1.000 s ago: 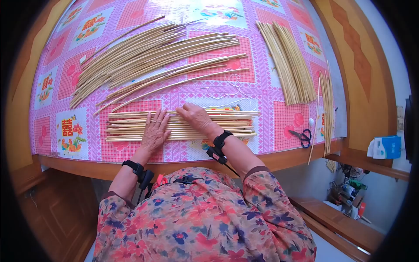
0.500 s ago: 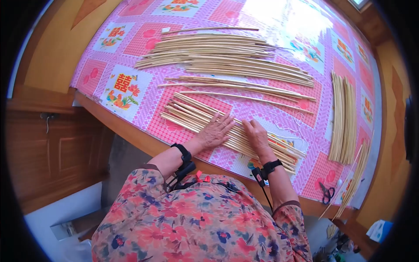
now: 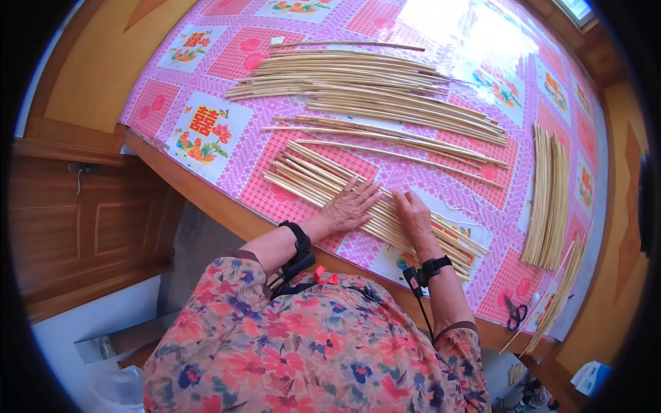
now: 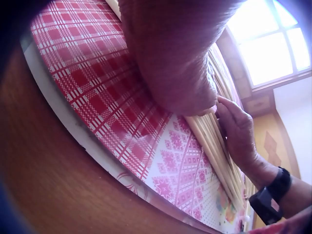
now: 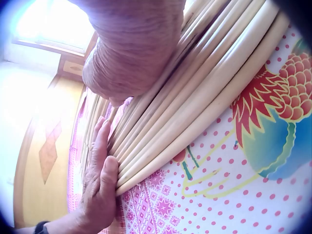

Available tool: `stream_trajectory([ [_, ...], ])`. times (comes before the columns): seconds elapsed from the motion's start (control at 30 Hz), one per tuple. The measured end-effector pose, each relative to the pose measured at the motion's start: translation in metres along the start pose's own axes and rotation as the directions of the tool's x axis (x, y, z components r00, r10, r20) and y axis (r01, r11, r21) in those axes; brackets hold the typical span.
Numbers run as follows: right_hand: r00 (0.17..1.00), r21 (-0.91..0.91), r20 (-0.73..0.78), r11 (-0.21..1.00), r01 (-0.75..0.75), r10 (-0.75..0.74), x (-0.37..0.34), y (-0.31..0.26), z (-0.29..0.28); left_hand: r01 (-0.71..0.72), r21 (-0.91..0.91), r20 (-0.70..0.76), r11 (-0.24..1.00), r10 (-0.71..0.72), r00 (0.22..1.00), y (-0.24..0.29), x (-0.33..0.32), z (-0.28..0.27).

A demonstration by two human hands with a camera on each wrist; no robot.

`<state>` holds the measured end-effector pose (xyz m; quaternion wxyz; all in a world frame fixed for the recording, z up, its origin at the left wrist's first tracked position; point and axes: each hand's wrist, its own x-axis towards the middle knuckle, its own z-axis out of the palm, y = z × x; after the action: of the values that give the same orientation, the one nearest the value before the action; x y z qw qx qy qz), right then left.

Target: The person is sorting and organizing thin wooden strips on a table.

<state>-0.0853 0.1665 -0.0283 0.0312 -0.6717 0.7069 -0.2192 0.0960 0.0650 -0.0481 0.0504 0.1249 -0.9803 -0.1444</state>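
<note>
A flat row of pale sticks (image 3: 310, 180) lies side by side near the front table edge. My left hand (image 3: 350, 206) rests on the row with its fingers spread flat across the sticks; the right wrist view shows that hand (image 5: 97, 187) beside the stick ends of its view. Just right of it, my right hand (image 3: 413, 217) has its fingers bent at the far edge of the row, fingertips hidden under the hand. In the left wrist view the right hand (image 4: 239, 131) touches the sticks (image 4: 214, 156). Whether it pinches a stick is unclear.
Beyond the row lie loose sticks (image 3: 406, 153) and a larger spread of sticks (image 3: 344, 65). At the right are a bundle (image 3: 545, 199), a thinner bundle (image 3: 559, 292) and scissors (image 3: 515, 313). White string (image 3: 465, 206) lies behind the row. The patterned cloth (image 3: 155, 103) covers the table.
The head view has turned and shifted, so the table appears slanted. Both hands remain at the row, with the left palm flat and the right fingers bent at the far edge.
</note>
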Motion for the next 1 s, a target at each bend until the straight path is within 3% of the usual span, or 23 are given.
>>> stream_trajectory([
  [0.43,0.999,-0.017,0.028,1.0,-0.024,0.025,0.004,-0.003,0.002,-0.009,-0.007,-0.036,1.0,0.009,0.999,-0.001,0.0,-0.001],
  [0.63,0.997,0.016,0.038,0.997,-0.073,0.072,0.005,-0.005,-0.002,0.0,-0.065,0.032,0.998,0.002,0.999,0.001,0.001,-0.008],
  [0.7,1.0,0.033,0.011,0.999,-0.016,0.015,0.005,-0.002,-0.001,0.003,-0.019,0.048,1.0,-0.002,0.999,0.001,0.002,-0.011],
  [1.0,0.999,0.02,0.009,0.999,-0.034,0.034,0.005,0.0,0.001,-0.006,0.013,0.027,1.0,0.005,1.0,0.003,0.003,-0.009],
])
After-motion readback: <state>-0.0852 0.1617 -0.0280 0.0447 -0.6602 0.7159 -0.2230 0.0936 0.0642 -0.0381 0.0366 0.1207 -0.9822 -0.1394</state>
